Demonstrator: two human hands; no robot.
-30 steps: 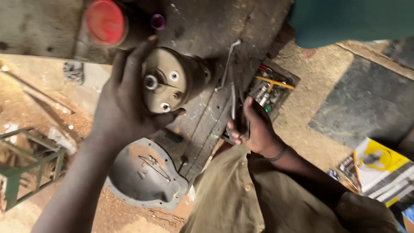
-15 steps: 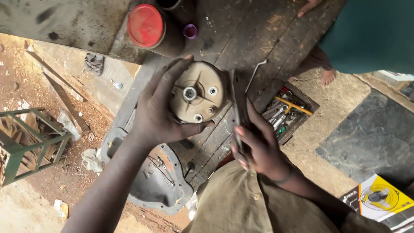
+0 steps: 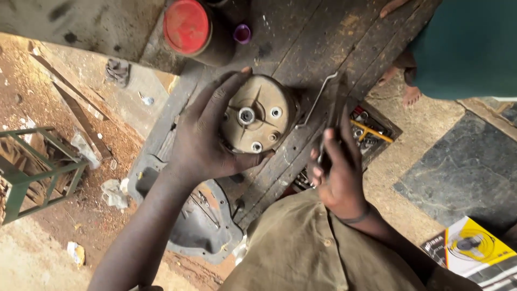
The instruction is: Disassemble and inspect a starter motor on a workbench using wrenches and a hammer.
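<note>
dark wooden bench (image 3: 301,48) bearing red-lidded can (image 3: 187,26)

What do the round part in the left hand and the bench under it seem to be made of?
The round part in the left hand looks like cast metal, probably aluminium: dull tan-grey skin, moulded ribs, bright bolt heads. The bench seems to be wood: dark, oil-stained planks with grain and gaps. The right hand grips a slim dark tool, likely steel, though hard to tell.

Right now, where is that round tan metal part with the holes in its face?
In the head view it sits centre frame: the round tan metal part is gripped by the left hand over the dark wooden bench, below the red-lidded container.
</note>
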